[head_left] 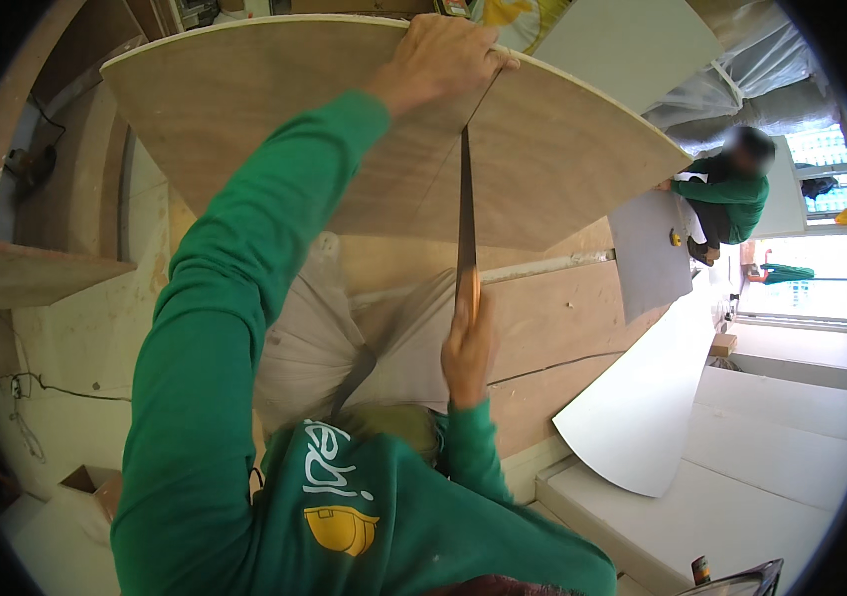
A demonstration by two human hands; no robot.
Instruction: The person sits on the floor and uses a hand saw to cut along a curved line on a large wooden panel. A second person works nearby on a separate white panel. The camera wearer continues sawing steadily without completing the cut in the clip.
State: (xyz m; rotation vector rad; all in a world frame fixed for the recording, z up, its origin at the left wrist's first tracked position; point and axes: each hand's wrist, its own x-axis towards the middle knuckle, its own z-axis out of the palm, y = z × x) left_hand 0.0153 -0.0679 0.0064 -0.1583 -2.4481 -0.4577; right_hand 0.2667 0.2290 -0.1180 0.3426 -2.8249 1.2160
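A large curved-edge plywood board (274, 129) spans the upper middle, with a thin dark line running across it from the top edge. My left hand (438, 60) grips that top edge just left of the line. A handsaw (465, 209) with an orange handle has its long dark blade at the board along the line. My right hand (470, 353) is closed round the saw's handle, below the board. My legs in light trousers (304, 338) show beneath the board.
A co-worker in green (741, 199) crouches at the right beside a grey sheet (647, 253). A white curved panel (632, 417) lies right of me. A wooden cabinet (36, 258) stands at the left, with cables (66, 392) on the floor.
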